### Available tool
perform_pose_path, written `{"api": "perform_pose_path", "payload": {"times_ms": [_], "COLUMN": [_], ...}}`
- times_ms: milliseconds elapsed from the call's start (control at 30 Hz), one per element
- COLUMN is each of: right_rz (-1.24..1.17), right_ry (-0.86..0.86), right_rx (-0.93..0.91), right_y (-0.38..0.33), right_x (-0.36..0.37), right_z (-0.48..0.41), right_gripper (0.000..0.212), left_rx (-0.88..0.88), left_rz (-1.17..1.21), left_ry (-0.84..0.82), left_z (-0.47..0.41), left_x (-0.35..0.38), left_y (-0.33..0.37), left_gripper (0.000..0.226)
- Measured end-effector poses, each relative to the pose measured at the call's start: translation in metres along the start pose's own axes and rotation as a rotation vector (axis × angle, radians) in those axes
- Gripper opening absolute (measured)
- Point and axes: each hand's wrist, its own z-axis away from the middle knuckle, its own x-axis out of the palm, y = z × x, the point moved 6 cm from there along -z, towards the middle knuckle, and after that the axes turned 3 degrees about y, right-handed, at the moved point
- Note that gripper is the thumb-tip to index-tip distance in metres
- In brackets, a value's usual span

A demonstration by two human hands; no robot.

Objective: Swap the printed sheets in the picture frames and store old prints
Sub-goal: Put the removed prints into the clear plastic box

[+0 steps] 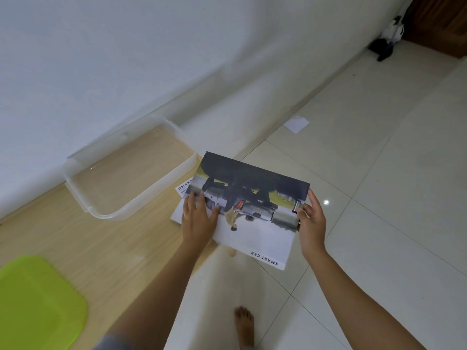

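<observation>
Grip: both hands hold the print point(255, 210) by its short edges, left hand point(198, 218) with fingers flat on its left end, right hand point(312, 223) pinching the right end.
Arms: both reach forward, forearms converging on the sheet.
Print: held over the table point(101, 248) edge and floor point(379, 198), long axis left-right, picture upside down, "SMART CAB" caption nearest.
Under it: another sheet point(180, 190) on the table.
Box point(126, 173): clear, far left of the print.

- A plain white wall point(126, 59) fills the far left.
- Glossy pale floor tiles point(379, 198) spread right, catching a light glint.
- Dark wooden furniture point(444, 24) stands far right.
</observation>
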Motion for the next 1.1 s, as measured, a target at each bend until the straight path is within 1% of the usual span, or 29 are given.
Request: {"api": "perform_pose_path", "payload": {"times_ms": [67, 133, 200, 267, 300, 367, 433, 533, 600, 667, 733, 833, 900, 1000, 1100], "right_rz": [-0.005, -0.016, -0.027, -0.038, -0.052, -0.065, -0.051, -0.017, 0.012, 0.023, 0.062, 0.11, 0.19, 0.315, 0.407], "right_ry": [-0.009, -0.014, -0.023, -0.027, -0.028, -0.05, -0.1, -0.218, -0.289, -0.372, -0.49, -0.63, -0.645, -0.63, -0.61], "right_rx": [0.006, 0.011, 0.015, 0.024, 0.03, 0.026, 0.004, -0.041, -0.071, -0.099, -0.099, -0.081, -0.139, -0.256, -0.352], "right_y": [0.0, -0.002, -0.006, -0.012, -0.016, -0.027, -0.038, -0.063, -0.077, -0.092, -0.098, -0.1, -0.103, -0.108, -0.112], "right_x": [-0.008, -0.015, -0.019, -0.018, -0.016, -0.005, 0.013, 0.058, 0.09, 0.124, 0.162, 0.216, 0.243, 0.288, 0.331], "right_z": [-0.004, -0.008, -0.013, -0.019, -0.023, -0.033, -0.044, -0.055, -0.059, -0.059, -0.056, -0.05, -0.048, -0.046, -0.048], "right_gripper": [0.055, 0.055, 0.054, 0.053, 0.052, 0.051, 0.047, 0.036, 0.037, 0.04, 0.041, 0.041, 0.038, 0.029, 0.023], "left_rx": [0.01, -0.011, -0.032, -0.007, 0.008, 0.006, -0.047, -0.096, -0.097, -0.143, -0.211, -0.299, -0.34, -0.394, -0.46], "left_rz": [0.023, 0.037, 0.105, 0.187, 0.213, 0.274, 0.385, 0.504, 0.561, 0.601, 0.623, 0.647, 0.633, 0.588, 0.505], "left_ry": [0.04, 0.052, 0.012, -0.051, -0.053, -0.004, 0.064, 0.191, 0.285, 0.395, 0.486, 0.569, 0.576, 0.558, 0.494], "left_z": [-0.013, -0.021, -0.027, -0.03, -0.03, -0.028, -0.024, -0.02, -0.017, -0.013, -0.011, -0.011, -0.013, -0.025, -0.044], "left_x": [-0.008, -0.017, -0.024, -0.028, -0.033, -0.047, -0.063, -0.095, -0.118, -0.144, -0.163, -0.185, -0.193, -0.198, -0.193], "left_y": [0.001, -0.001, -0.002, -0.001, -0.001, -0.003, -0.01, -0.025, -0.031, -0.04, -0.057, -0.089, -0.101, -0.124, -0.147], "left_gripper": [0.058, 0.06, 0.063, 0.062, 0.061, 0.059, 0.057, 0.046, 0.035, 0.039, 0.045, 0.048, 0.048, 0.047, 0.059]}}
